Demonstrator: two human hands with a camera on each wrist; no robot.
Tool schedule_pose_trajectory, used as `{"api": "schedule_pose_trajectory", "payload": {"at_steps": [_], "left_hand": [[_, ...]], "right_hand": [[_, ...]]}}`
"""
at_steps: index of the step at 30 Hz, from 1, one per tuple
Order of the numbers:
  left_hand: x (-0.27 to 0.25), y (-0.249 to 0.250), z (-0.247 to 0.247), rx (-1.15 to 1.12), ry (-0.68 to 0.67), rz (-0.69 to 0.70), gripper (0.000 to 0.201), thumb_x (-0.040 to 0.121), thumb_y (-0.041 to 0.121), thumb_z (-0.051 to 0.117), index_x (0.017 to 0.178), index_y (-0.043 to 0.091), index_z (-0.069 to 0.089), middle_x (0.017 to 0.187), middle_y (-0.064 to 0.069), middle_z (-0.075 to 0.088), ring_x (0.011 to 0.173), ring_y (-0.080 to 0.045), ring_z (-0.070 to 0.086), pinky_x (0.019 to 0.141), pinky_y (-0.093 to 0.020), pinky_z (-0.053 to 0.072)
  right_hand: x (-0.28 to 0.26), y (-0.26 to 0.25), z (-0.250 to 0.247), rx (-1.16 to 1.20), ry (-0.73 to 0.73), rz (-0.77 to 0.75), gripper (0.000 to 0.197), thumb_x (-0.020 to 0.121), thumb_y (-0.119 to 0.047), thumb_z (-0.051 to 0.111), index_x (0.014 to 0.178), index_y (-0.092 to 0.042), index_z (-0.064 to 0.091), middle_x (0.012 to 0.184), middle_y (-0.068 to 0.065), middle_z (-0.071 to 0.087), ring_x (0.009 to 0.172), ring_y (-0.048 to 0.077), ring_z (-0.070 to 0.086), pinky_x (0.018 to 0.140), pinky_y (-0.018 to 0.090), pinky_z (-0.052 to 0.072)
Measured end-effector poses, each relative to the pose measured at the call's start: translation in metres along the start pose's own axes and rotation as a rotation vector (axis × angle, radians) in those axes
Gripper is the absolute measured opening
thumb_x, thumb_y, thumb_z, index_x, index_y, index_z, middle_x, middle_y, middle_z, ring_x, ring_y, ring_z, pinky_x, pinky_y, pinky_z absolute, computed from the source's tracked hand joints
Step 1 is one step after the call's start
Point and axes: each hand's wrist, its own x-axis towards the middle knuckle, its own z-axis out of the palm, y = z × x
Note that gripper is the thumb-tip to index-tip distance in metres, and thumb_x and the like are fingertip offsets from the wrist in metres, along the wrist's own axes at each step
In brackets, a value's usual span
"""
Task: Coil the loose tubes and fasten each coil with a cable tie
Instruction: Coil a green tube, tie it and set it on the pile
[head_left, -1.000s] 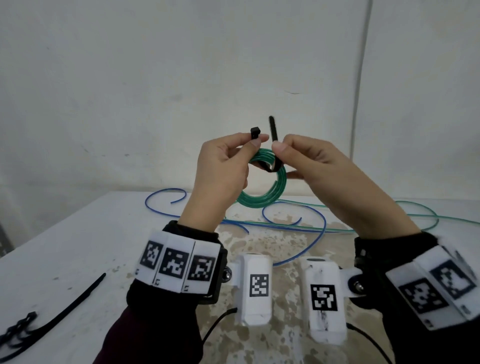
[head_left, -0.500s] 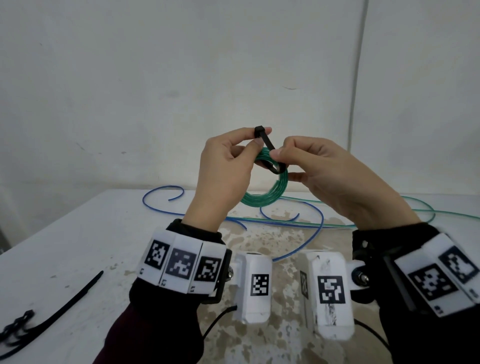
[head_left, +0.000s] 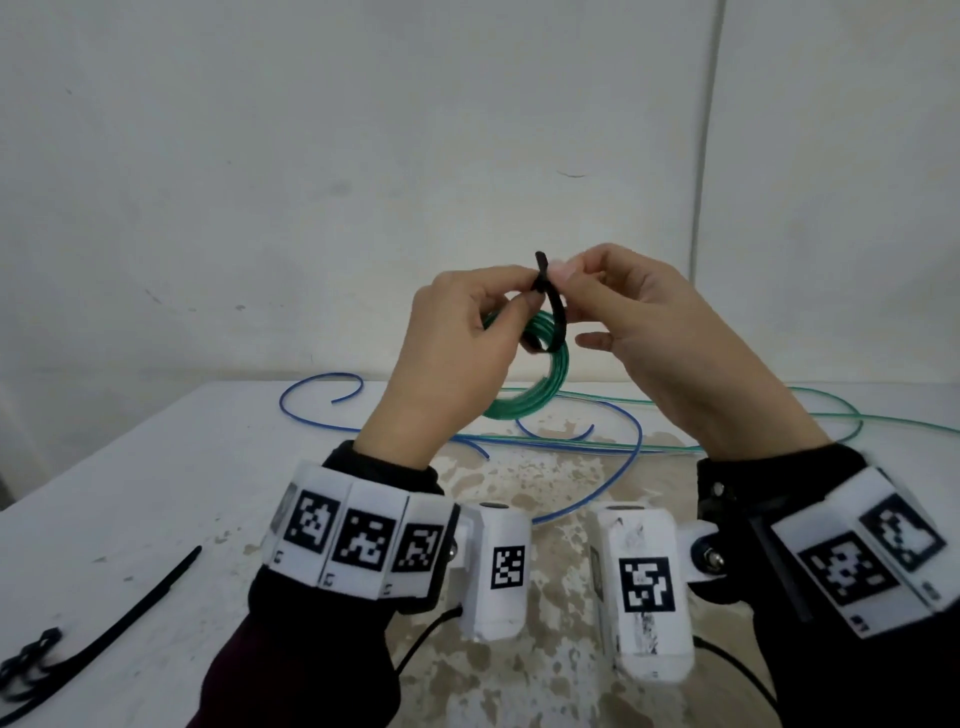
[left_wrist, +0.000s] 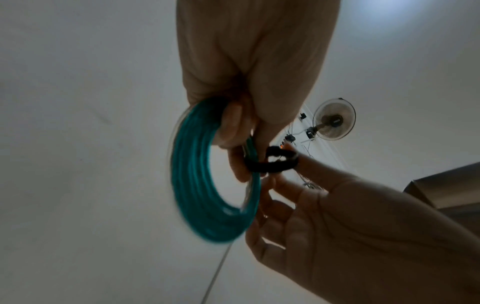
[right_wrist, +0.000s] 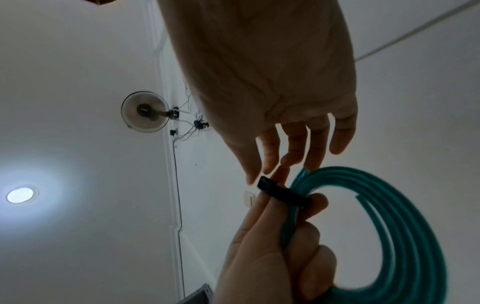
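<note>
Coil (head_left: 524, 400) hangs gripped in left hand (head_left: 457, 353) | right hand (head_left: 654, 332) pinches cable tie (head_left: 550, 317) looped around it

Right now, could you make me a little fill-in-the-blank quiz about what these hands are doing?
1. The coiled tube held in the air is ____.
2. The looped black plastic cable tie goes around the ____.
3. The loose blue tube lies on the white ____.

Missing words: green; coil; table
</note>
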Motion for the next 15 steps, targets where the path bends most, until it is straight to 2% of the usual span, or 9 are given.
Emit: {"api": "schedule_pose_trajectory", "payload": {"at_steps": [2,4,7,8,10,12,15], "left_hand": [[-0.001,0.001,-0.005,0.008,-0.071,-0.017,0.021,0.093,0.013,0.055,0.09,0.025,0.072,0.06,-0.005,0.066,0.037,-0.006,0.033,0.043,-0.017,0.024],[-0.002,0.003,-0.007,0.021,-0.113,-0.033,0.021,0.093,0.015,0.056,0.084,0.028,0.069,0.055,0.0,0.064,0.039,-0.007,0.03,0.043,-0.021,0.026],[-0.002,0.003,-0.007,-0.005,-0.151,-0.054,0.009,0.093,0.014,0.057,0.086,0.018,0.062,0.045,0.004,0.053,0.043,-0.015,0.029,0.047,-0.026,0.027],[-0.002,0.004,-0.007,-0.019,-0.167,-0.052,0.007,0.093,0.014,0.056,0.088,0.015,0.061,0.048,0.003,0.055,0.043,-0.016,0.03,0.048,-0.026,0.027],[-0.003,0.006,-0.008,-0.038,-0.225,-0.039,0.008,0.095,0.013,0.053,0.091,0.013,0.06,0.057,-0.002,0.063,0.04,-0.009,0.035,0.047,-0.023,0.03],[-0.005,0.008,-0.008,-0.059,-0.308,-0.033,0.012,0.097,0.013,0.05,0.093,0.012,0.062,0.061,-0.005,0.065,0.039,-0.005,0.038,0.045,-0.016,0.03],[-0.005,0.009,-0.002,-0.113,-0.367,-0.046,0.018,0.099,0.017,0.048,0.091,0.011,0.063,0.055,-0.001,0.054,0.042,-0.009,0.032,0.044,-0.016,0.029]], "right_hand": [[0.001,0.001,-0.001,0.005,0.021,0.007,0.014,0.09,-0.035,0.058,0.082,-0.025,0.064,0.074,-0.013,0.064,0.074,0.007,0.057,0.073,0.025,0.042],[0.001,0.002,-0.002,-0.008,0.009,0.013,0.012,0.089,-0.032,0.061,0.082,-0.025,0.066,0.07,-0.014,0.063,0.072,0.006,0.055,0.072,0.024,0.041],[0.002,0.002,-0.007,0.04,0.027,0.03,0.012,0.086,-0.022,0.065,0.074,-0.025,0.065,0.073,-0.012,0.062,0.073,0.007,0.053,0.073,0.024,0.039],[0.003,0.001,-0.008,0.07,0.033,0.039,0.015,0.085,-0.02,0.065,0.072,-0.025,0.064,0.076,-0.01,0.062,0.073,0.007,0.053,0.074,0.024,0.039],[0.004,0.0,-0.012,0.128,0.063,0.048,0.02,0.086,-0.016,0.065,0.068,-0.024,0.06,0.079,-0.008,0.062,0.073,0.008,0.054,0.075,0.025,0.039],[0.005,-0.001,-0.018,0.165,0.141,0.037,0.022,0.087,-0.013,0.064,0.068,-0.023,0.056,0.079,-0.008,0.061,0.072,0.009,0.053,0.074,0.025,0.039],[0.007,0.001,-0.027,0.182,0.312,-0.005,0.022,0.089,-0.014,0.063,0.071,-0.024,0.054,0.079,-0.008,0.057,0.072,0.009,0.053,0.073,0.025,0.041]]}}
